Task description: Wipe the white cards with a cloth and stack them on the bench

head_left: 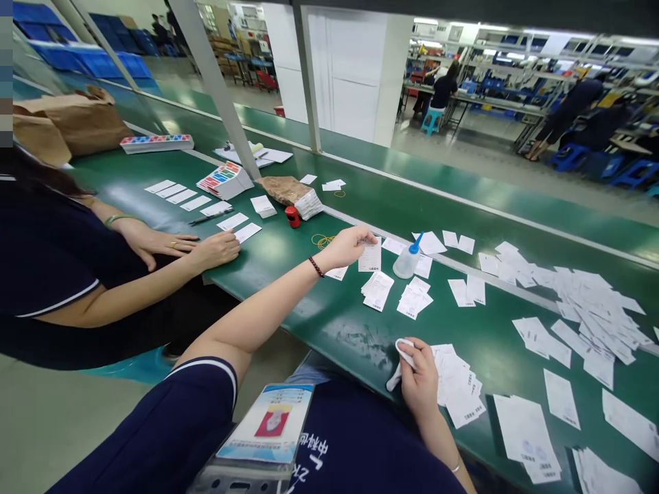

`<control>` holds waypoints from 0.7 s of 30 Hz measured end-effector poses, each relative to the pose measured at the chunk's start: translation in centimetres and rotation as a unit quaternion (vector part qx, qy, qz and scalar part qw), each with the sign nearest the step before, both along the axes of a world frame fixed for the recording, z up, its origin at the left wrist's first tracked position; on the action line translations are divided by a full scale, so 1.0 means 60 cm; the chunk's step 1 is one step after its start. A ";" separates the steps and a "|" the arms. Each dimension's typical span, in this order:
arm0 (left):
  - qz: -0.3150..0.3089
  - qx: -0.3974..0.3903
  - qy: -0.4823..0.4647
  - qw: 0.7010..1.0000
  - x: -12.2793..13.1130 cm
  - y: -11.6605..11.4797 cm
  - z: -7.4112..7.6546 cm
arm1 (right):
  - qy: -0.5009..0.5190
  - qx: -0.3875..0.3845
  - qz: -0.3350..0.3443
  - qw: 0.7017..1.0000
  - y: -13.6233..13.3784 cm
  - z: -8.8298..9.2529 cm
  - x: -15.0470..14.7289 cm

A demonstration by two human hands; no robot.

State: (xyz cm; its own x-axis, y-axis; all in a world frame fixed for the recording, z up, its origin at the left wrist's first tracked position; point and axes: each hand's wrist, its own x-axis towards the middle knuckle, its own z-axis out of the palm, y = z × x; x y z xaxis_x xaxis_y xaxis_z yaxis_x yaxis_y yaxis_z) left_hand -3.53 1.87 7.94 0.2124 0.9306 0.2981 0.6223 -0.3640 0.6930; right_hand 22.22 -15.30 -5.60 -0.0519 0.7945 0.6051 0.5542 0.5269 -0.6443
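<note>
My left hand [349, 247] reaches out over the green table [340, 322] and pinches the top of a white printed label [370, 257]. Beside that label stands a small clear squeeze bottle with a blue nozzle [408, 259]. My right hand [419, 377] rests at the table's near edge, closed on a small white cloth [400, 362]. A loose stack of white labels [458, 384] lies just right of that hand. Two small label piles [378, 289] [414, 299] sit between my hands.
Several more white labels are strewn across the right of the table [592, 309]. A co-worker's hands [206, 247] rest by a row of white cards [180, 195] at left, near a red stamp [292, 217], colour-sticker sheets [224, 180] and yellow rubber bands [323, 241]. Other people work far behind.
</note>
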 end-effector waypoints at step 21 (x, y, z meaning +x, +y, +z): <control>0.010 -0.073 -0.075 0.994 -0.014 0.028 0.003 | -0.027 -0.012 0.027 0.999 0.000 -0.011 0.000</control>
State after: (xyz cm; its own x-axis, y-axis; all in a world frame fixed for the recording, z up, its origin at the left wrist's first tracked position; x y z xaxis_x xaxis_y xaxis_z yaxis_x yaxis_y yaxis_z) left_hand -4.39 3.55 8.14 0.1563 0.9699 0.1866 0.5148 -0.2413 0.8227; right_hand 22.21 -15.29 -6.28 -0.1278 0.8036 0.5812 0.5591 0.5424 -0.6270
